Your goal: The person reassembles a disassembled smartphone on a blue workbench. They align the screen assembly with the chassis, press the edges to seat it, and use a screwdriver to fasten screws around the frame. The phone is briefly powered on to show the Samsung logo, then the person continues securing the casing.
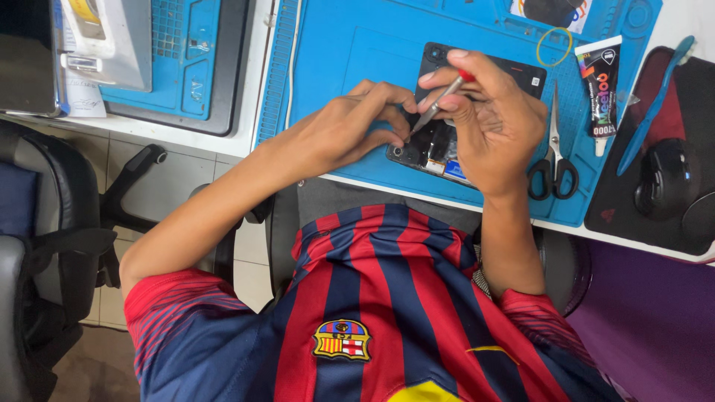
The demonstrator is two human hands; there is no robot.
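Head view: right hand pinches a slim metal screwdriver with a red cap, fingers clamped high on the shaft, tip down in the opened black smartphone lying on the blue silicone repair mat. Left hand is curled closed at the phone's near-left edge, fingertips pressing beside the tip. Phone looks light, rigid, fragile with its insides exposed; best held by the frame edges, not the board. Driver is thin, likely slippery. Hands hide most of the internals and the screw itself. Further right: black-handled scissors, glue tube, yellow rubber band, black mouse.
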